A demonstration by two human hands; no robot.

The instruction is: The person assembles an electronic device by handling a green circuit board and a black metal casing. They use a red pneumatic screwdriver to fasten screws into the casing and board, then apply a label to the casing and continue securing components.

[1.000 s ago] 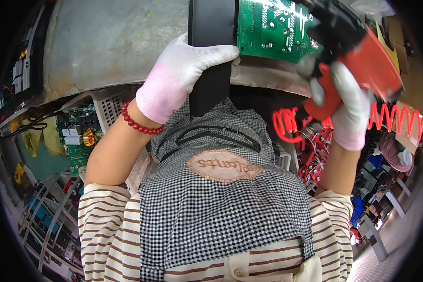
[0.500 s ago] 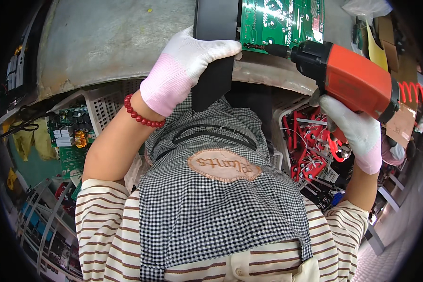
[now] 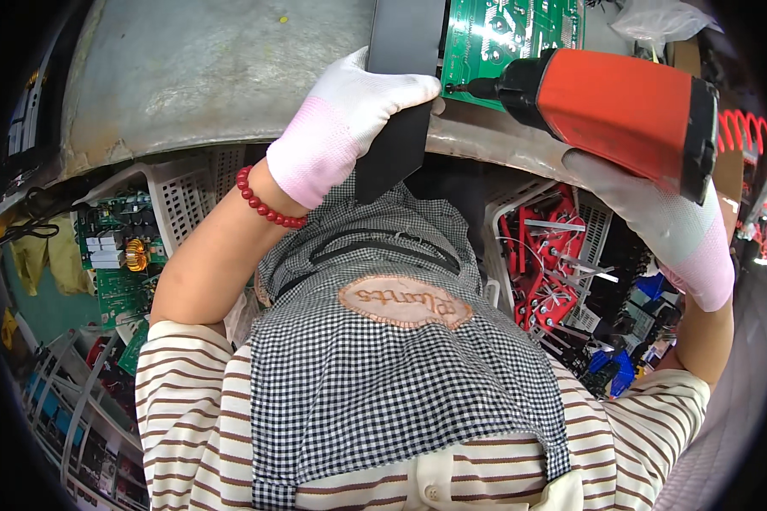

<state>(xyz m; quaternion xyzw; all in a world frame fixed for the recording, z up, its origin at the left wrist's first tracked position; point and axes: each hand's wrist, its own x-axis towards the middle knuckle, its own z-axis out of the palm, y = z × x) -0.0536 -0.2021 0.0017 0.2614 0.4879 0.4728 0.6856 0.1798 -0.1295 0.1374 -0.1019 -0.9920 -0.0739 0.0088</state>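
My left hand [image 3: 362, 106], in a white and pink glove, is closed around a flat black bar-shaped piece [image 3: 405, 47] that sticks out past the table edge. My thumb lies across its top. Against the piece's right side is a green circuit board [image 3: 511, 30] with shiny solder points. My gloved right hand [image 3: 648, 200] grips a red and black power screwdriver [image 3: 614, 106] from below; the tool hides most of its fingers. The screwdriver lies nearly level, its tip at the board's near left corner, close to my left thumb.
A worn grey metal table [image 3: 204, 77] spans the far side. Below its edge stand a white crate [image 3: 175, 200] by circuit boards at left and one with red parts [image 3: 554, 264] at right. A coiled red hose [image 3: 741, 132] and a clear plastic bag [image 3: 660, 21] are at the far right.
The screwdriver has swung so its rear end is nearer and its tip meets the board's corner. My right forearm has shifted outward. The black piece, board and left hand moved slightly right.
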